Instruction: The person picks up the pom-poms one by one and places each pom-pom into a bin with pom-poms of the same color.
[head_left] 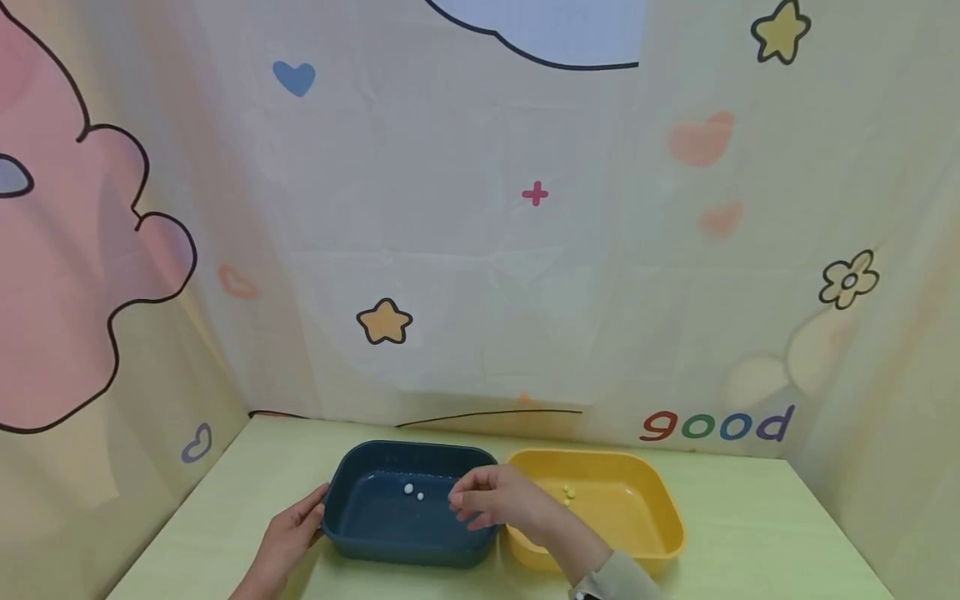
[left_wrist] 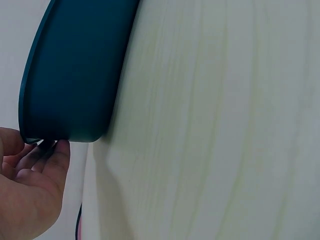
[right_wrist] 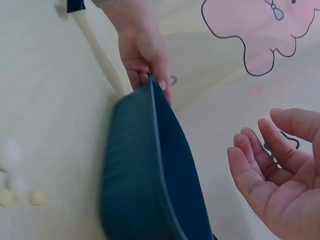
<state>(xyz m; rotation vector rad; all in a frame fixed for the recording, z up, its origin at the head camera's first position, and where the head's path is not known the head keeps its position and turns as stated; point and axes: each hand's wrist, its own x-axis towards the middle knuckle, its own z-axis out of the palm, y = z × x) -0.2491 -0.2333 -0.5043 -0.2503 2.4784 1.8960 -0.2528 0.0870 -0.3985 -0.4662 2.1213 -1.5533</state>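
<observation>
A dark blue basin [head_left: 412,554] stands on the table, with two small white balls [head_left: 408,489] on its floor. At its left end my left hand [head_left: 291,533] grips the rim; in the left wrist view the thumb is at the edge and the fingertips [left_wrist: 62,146] are against the outer wall. My right hand [head_left: 498,500] hovers over the basin's right end, beside the yellow basin [head_left: 660,533]. Its fingers are loosely bent, and the right wrist view shows nothing between them. Several small yellow balls [head_left: 571,493] lie in the yellow basin.
The two basins stand side by side on a pale green table [head_left: 765,533]. A printed curtain [head_left: 480,250] hangs behind it. In the right wrist view, a pale stick [right_wrist: 97,47] with a dark end lies beyond the blue basin, and pale yellow pieces [right_wrist: 36,197] lie at lower left.
</observation>
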